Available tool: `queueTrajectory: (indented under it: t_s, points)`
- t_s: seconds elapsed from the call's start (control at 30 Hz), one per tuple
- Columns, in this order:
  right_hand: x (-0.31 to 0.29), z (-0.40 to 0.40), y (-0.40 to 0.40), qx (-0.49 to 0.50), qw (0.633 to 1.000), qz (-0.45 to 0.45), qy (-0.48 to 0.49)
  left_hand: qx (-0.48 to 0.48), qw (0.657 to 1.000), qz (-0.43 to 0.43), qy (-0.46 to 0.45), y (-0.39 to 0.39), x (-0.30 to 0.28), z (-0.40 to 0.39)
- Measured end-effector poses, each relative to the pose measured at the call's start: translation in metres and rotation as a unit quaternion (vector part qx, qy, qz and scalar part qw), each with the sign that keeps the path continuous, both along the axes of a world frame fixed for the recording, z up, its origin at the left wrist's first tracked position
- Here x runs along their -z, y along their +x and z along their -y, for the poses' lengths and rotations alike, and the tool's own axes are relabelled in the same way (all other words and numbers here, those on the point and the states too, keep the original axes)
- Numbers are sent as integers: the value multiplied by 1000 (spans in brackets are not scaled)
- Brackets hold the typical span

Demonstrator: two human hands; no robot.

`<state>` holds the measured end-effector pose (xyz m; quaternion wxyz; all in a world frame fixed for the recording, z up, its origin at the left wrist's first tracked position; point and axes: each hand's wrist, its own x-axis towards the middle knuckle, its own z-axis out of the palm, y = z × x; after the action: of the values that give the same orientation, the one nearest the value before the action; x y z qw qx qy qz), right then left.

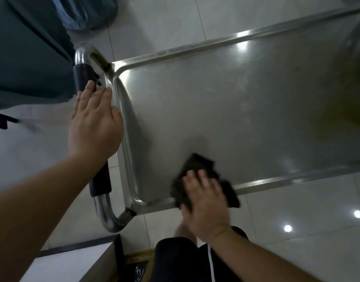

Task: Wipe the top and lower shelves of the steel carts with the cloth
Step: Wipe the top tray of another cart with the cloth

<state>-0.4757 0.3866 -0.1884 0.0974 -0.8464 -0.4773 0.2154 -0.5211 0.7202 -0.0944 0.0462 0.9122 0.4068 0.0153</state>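
Cloth (pixel 197 176) under right hand (pixel 205 200), flat on cart shelf (pixel 236 102).

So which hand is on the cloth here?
The right hand, pressing the dark cloth on the cart's top shelf; the left hand rests at the handle.

Commercial kitchen likely: steel cart (pixel 226 102), tiled floor (pixel 297 216).

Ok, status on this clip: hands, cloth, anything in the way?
Left hand flat on black-sleeved steel cart handle. Right hand pressing dark cloth on steel top shelf, near corner. Large round metal vessel occupies far end.
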Motion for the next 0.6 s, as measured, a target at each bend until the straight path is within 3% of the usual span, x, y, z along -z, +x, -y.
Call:
queueTrajectory:
  t_s: [0.17, 0.3, 0.5, 0.6]
  points:
    - [0, -67, -83, -185, 982, -26, 13, 8, 1000, 4, -4, 1, -2, 2]
    - [2, -41, -38, -203, 978, -15, 33, 20, 1000, 12, -17, 2, -7, 5]
    - [-3, 43, 115, 56, 998, 42, 4, 38, 999, 23, -28, -1, -6, 2]
    - [-4, 52, 187, 272, 960, 60, -28, 39, 998, 31, -28, -1, -7, 0]
